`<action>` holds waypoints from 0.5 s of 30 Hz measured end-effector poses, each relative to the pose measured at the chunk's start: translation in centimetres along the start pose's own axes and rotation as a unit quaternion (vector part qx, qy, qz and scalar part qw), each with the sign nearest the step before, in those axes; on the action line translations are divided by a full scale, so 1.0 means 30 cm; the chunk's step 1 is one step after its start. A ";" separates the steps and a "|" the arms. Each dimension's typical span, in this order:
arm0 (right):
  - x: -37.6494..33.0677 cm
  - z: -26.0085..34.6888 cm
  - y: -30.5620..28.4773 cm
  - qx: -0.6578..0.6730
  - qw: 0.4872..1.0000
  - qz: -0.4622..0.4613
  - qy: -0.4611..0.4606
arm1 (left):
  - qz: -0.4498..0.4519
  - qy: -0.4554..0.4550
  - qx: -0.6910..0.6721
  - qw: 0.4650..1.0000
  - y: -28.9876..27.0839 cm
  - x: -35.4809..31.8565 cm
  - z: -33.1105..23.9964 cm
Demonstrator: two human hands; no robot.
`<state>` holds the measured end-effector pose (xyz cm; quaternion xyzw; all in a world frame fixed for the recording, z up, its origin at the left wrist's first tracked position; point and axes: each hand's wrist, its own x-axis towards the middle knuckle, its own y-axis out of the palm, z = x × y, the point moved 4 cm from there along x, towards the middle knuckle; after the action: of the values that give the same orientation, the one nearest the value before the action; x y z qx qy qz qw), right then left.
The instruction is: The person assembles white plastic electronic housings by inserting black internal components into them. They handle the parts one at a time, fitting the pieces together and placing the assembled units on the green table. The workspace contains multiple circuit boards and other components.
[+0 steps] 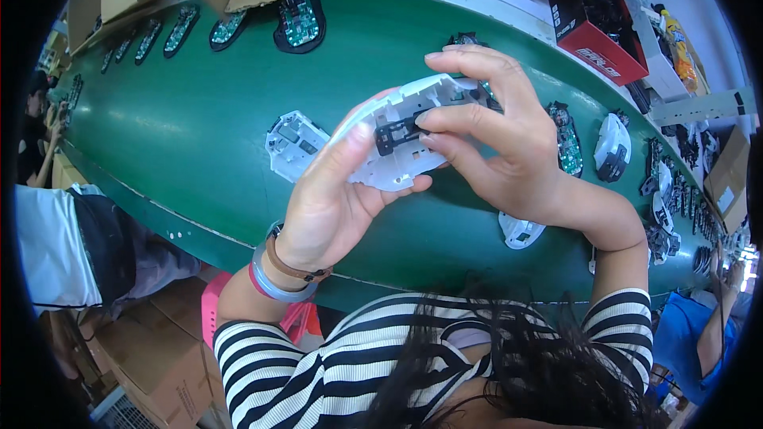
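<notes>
- Fingers of the right hand are standing narrow, thumb and index closing on the right end of a black part; how firmly they are pressing, one cannot tell.
- From those fingertips the black part is reaching leftward and slightly toward the person, its long axis slanting from lower left to upper right.
- Its body is lying inside a white shell, whose hollow side is facing up at the person and whose own long axis is running roughly the same way.
- The left hand is holding the shell from its left end, thumb over the near-left wall, other fingers supporting from beneath.
- Of the two, the right hand is the one working at the black part; the left thumb is resting just beside its far end.
- Both hands are hovering over the green desk, where a smaller white piece is lying left of the shell and another white cover below the right hand.
- Farther right, a circuit board is sitting near a white-and-black housing.
</notes>
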<state>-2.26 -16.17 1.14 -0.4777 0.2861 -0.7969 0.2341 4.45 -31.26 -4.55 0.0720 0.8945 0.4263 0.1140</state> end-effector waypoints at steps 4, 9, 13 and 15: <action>0.004 0.026 0.020 -0.035 0.999 0.021 -0.003 | -0.043 0.038 0.094 0.994 -0.015 -0.014 -0.015; -0.007 0.049 0.024 -0.091 0.995 0.043 0.011 | -0.079 0.049 0.118 0.989 -0.036 -0.032 -0.008; -0.014 0.051 -0.001 -0.128 0.991 0.045 0.019 | -0.047 0.072 0.127 0.988 -0.020 0.014 -0.010; 0.007 0.077 0.008 -0.125 0.991 0.044 -0.001 | -0.042 0.073 0.126 0.988 -0.019 -0.013 -0.029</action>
<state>-0.26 -17.00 1.99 -0.4908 0.4037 -0.7437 0.2075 4.59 -32.35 -4.42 0.0169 0.9491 0.3094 0.0562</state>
